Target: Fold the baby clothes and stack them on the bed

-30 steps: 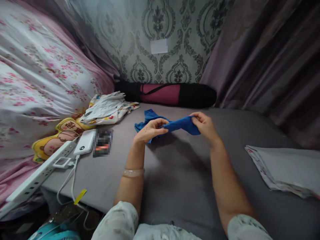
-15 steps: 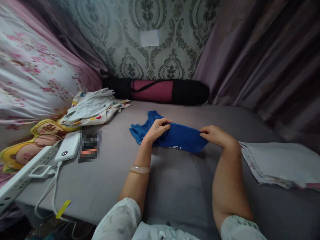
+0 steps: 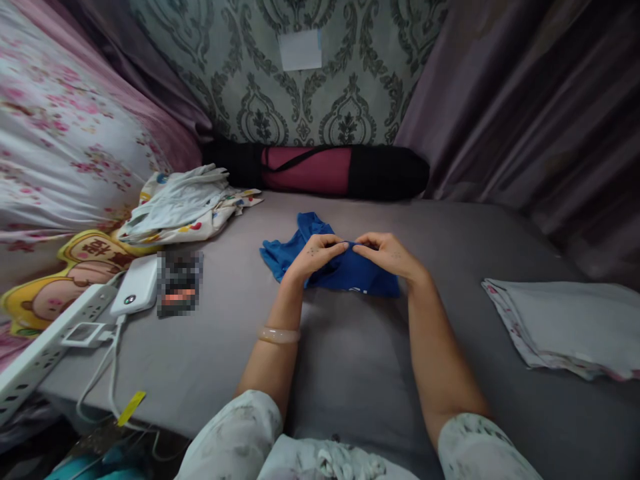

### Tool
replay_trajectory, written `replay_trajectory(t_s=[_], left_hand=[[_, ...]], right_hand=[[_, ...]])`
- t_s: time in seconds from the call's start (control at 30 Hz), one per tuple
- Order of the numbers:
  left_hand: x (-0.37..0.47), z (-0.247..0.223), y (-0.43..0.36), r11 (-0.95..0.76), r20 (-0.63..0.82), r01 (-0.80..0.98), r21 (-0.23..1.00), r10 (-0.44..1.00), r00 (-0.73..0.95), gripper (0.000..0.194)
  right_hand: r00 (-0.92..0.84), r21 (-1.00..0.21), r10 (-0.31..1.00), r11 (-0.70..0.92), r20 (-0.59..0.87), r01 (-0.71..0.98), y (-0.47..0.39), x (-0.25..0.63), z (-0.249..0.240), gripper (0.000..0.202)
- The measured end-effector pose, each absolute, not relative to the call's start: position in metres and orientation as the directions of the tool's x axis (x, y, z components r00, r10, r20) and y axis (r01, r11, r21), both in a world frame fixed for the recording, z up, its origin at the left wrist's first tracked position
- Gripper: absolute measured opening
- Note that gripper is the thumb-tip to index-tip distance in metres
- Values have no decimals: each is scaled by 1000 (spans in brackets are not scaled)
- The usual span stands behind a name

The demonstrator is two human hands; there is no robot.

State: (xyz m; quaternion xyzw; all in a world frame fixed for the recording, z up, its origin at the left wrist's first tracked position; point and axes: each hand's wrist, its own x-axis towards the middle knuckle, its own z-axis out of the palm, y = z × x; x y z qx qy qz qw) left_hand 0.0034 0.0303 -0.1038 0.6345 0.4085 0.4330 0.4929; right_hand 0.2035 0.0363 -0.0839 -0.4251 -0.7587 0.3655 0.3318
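A blue garment (image 3: 370,277) lies partly bunched on the grey bed sheet (image 3: 350,360), its left part crumpled and its right part flatter, with small white print near the lower edge. My left hand (image 3: 320,255) pinches its upper edge near the middle. Close beside it, my right hand (image 3: 387,253) pinches the same edge, the fingertips of both hands almost meeting. Fabric under the left palm is hidden. The exact kind of garment cannot be made out.
A black and dark-pink long bag (image 3: 310,170) lies along the wall. Left are piled pale clothes (image 3: 185,207), a yellow cartoon cushion (image 3: 75,280), a white power bank (image 3: 136,285) and a power strip (image 3: 55,343) with cables. Folded white cloth (image 3: 570,320) lies right.
My right hand has moved left from the garment's right end to its upper edge beside my left hand. The garment's right end has drawn in slightly. The view has shifted a little.
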Motion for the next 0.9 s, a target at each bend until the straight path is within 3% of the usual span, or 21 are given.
replay_trajectory(t_s=[0.17, 0.33, 0.43, 0.53, 0.7, 0.9], left_hand=[[-15, -102, 30, -157, 146, 99, 983, 983, 110, 23], [-43, -111, 34, -160, 169, 165, 973, 985, -45, 22], [-53, -115, 34, -165, 184, 237, 957, 981, -62, 22], [-57, -117, 33, -161, 158, 334, 929, 987, 34, 22], [-60, -129, 37, -178, 161, 577, 797, 984, 80, 28], [-57, -137, 39, -191, 158, 549, 813, 982, 107, 24]], right_hand=[[-99, -855, 962, 272, 255, 442, 47, 212, -93, 30], [175, -908, 980, 12, 94, 420, 61, 223, -119, 31], [221, -910, 975, -86, 7, 406, 63, 225, -128, 33], [257, -905, 965, -160, -59, 395, 62, 225, -131, 32], [244, -914, 965, -179, -92, 365, 62, 227, -132, 30], [200, -923, 977, -148, -79, 356, 64, 232, -134, 32]])
